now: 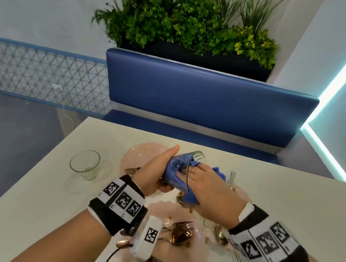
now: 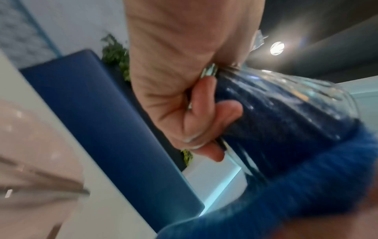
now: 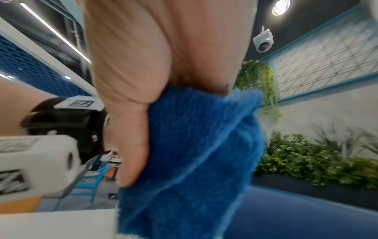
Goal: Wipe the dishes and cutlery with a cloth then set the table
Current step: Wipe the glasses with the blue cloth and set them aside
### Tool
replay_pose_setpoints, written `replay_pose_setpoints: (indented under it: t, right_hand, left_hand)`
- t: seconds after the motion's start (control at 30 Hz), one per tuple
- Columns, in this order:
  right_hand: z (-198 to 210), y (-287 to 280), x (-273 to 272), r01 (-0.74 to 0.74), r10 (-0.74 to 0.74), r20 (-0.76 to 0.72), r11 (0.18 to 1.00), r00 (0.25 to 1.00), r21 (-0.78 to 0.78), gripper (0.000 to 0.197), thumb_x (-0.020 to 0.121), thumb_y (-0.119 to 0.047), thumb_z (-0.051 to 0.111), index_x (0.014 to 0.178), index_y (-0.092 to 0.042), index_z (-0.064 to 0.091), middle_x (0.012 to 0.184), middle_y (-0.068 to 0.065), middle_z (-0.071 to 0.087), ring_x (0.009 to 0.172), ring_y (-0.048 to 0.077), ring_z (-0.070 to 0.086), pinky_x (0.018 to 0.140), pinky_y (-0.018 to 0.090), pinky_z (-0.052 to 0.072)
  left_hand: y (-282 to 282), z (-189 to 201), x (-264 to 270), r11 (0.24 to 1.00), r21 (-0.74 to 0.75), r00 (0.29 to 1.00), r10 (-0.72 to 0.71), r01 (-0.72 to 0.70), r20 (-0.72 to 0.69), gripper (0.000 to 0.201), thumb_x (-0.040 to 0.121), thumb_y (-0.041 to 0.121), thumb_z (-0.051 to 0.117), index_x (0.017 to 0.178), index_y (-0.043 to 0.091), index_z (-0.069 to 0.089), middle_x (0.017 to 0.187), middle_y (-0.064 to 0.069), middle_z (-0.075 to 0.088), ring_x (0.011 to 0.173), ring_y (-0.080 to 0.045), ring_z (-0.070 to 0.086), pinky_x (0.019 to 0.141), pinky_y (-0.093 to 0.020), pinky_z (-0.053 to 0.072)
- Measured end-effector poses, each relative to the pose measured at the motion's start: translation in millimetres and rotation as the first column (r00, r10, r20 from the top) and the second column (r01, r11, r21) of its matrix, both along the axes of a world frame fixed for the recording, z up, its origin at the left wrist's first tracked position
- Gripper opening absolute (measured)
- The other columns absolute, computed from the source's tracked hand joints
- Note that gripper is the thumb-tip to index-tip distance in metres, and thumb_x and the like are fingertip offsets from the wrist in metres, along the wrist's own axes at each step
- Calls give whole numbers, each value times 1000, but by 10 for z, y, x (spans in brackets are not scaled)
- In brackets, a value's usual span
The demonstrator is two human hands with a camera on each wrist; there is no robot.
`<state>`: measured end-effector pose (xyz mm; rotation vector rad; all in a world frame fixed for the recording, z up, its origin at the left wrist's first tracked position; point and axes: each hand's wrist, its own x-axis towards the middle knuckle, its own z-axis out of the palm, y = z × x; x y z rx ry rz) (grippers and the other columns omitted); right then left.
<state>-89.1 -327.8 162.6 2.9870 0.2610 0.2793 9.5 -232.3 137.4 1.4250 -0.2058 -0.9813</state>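
Here, left hand [image 1: 155, 166] gripping glass [image 1: 183, 168], right hand [image 1: 209, 189] pushing cloth [image 1: 190, 196] inside

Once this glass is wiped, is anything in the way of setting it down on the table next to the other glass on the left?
Nothing visible blocks it. The left hand holds the glass over the pink plates, with the blue cloth stuffed inside by the right hand. The table around the other glass looks bare.

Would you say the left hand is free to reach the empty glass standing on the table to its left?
Probably not yet: the left hand grips the glass being wiped, with the blue cloth stuffed inside. The path to the empty glass looks unobstructed once it lets go.
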Motion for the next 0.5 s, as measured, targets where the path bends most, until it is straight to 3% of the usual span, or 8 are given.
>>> replay_pose_setpoints:
  t: [0.03, 0.1, 0.17, 0.23, 0.3, 0.33, 0.4, 0.5]
  right_hand:
    - [0, 99, 88, 43, -44, -64, 999, 997, -7, 45, 57, -35, 82, 94, -14, 68, 100, -4, 67, 93, 14, 62, 83, 21, 29]
    - [-59, 201, 177, 56, -49, -61, 991, 997, 118, 28, 55, -32, 77, 74, -14, 67, 79, 0, 65, 62, 15, 58, 58, 13, 38]
    - [-118, 209, 171, 58, -57, -17, 860, 998, 507, 25, 67, -40, 65, 68, -15, 63, 68, -6, 60, 51, 12, 50, 53, 12, 40]
    - [-141, 198, 131, 98, 54, -129, 392, 990, 915, 18, 82, -26, 65, 94, -13, 66, 83, -4, 67, 75, 6, 62, 70, 15, 48]
    - [-115, 253, 75, 151, 153, -135, -99, 979, 984, 26, 83, -11, 63, 110, -8, 62, 95, 0, 70, 90, 9, 66, 78, 19, 51]
    - [-103, 304, 93, 156, 158, -123, -216, 980, 964, 33, 82, -11, 62, 114, -7, 60, 100, 3, 71, 94, 13, 67, 80, 22, 52]
    - [-138, 390, 128, 141, 87, -130, -134, 988, 981, 34, 79, -15, 63, 113, -9, 62, 102, 6, 70, 96, 14, 66, 83, 23, 52]
    - [-169, 508, 188, 101, 12, -133, 582, 991, 807, 12, 83, -14, 64, 94, -13, 68, 90, -4, 67, 85, 7, 62, 83, 24, 46]
  left_hand:
    - [49, 58, 34, 999, 30, 999, -21, 20, 29, 37, 94, 47, 39, 92, 20, 65, 80, -5, 63, 72, -18, 54, 64, -24, 42]
    - [157, 143, 66, 999, 36, 995, -2, -1, 102, 41, 89, 50, 46, 85, 16, 69, 85, -13, 67, 79, -27, 58, 75, -34, 44]
    - [228, 119, 81, 987, -100, 973, 144, -128, 180, 47, 84, 49, 51, 90, 5, 68, 89, -19, 67, 83, -30, 61, 85, -41, 48]
    - [318, 23, 82, 921, -343, 827, 334, -184, 452, 40, 79, 46, 50, 74, 6, 57, 71, -13, 59, 69, -24, 56, 74, -37, 48]
    - [450, -86, 111, 918, -392, 571, 355, -62, 740, 26, 83, 41, 44, 76, 18, 52, 66, -3, 55, 63, -15, 54, 66, -32, 47]
    - [521, -161, 174, 940, -340, 497, 310, -32, 811, 22, 84, 42, 43, 82, 23, 54, 72, -1, 60, 68, -13, 58, 68, -29, 49]
    - [606, -233, 260, 974, -226, 509, 192, 5, 839, 22, 85, 47, 41, 94, 31, 54, 87, -1, 64, 83, -17, 62, 77, -28, 51]
    - [697, -14, 303, 990, -125, 963, -29, 64, 268, 57, 90, 62, 27, 112, 21, 60, 105, -12, 66, 95, -29, 61, 78, -31, 50]
